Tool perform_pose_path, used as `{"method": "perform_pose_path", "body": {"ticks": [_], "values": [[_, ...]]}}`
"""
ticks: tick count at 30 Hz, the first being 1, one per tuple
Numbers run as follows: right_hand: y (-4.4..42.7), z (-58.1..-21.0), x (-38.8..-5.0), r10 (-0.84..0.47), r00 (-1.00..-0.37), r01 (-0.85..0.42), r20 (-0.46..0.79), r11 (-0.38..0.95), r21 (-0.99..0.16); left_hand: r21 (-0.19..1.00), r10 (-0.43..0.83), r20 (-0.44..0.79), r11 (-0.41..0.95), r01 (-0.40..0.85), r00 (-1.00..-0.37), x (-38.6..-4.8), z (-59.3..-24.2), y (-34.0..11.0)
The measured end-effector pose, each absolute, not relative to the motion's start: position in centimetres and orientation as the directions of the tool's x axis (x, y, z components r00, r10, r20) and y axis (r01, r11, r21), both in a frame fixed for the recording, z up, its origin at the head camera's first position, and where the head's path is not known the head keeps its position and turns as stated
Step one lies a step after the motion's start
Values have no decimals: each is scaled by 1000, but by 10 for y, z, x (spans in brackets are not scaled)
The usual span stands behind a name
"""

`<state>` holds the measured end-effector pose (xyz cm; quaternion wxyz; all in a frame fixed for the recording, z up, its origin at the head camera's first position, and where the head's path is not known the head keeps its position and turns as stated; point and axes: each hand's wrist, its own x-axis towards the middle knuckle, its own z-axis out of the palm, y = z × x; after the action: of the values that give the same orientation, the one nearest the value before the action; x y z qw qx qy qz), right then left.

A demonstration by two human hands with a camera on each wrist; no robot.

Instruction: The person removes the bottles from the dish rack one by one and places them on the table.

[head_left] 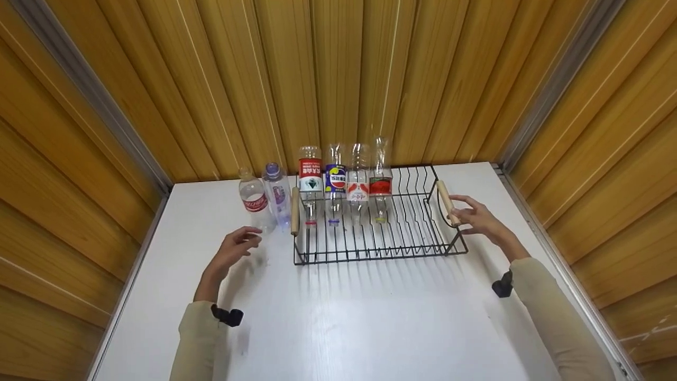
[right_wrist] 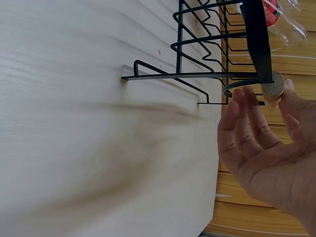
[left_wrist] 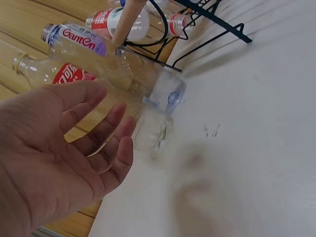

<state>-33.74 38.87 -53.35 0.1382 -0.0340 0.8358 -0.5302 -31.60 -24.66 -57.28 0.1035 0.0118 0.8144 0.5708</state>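
My left hand [head_left: 236, 248] is relaxed and holds nothing, its fingers bent slightly near the bases of two bottles. One is a clear bottle with a red label [head_left: 255, 202]; the other is a Ganten bottle [left_wrist: 79, 40] with a purplish label and blue cap. Both stand upright left of a black wire rack [head_left: 365, 259]. At the rack's right end, my right hand [head_left: 478, 218] touches the wooden handle [head_left: 447, 203] with loosely bent, spread fingers. In the right wrist view, the handle partly hides the thumb side.
Inverted in a row in the rack are a red-and-white-labelled bottle [head_left: 310, 172], a blue-labelled Pepsi bottle [head_left: 336, 180], a bottle with a pink-and-white label [head_left: 358, 190] and a red-labelled bottle [head_left: 380, 185]. A wooden handle [head_left: 295, 211] forms the rack's left end. Wood-look panels [head_left: 338, 79] enclose the white table [head_left: 359, 328].
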Motion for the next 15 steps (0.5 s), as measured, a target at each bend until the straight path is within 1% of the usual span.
{"method": "perform_pose_path", "body": {"ticks": [9, 15], "values": [[387, -534, -338, -210, -959, 81, -192, 448, -890, 948, 324, -99, 317, 9, -941, -316, -566, -211], [388, -534, -337, -206, -960, 79, -190, 452, -889, 951, 392, -93, 307, 35, -915, -320, -565, -190]]}}
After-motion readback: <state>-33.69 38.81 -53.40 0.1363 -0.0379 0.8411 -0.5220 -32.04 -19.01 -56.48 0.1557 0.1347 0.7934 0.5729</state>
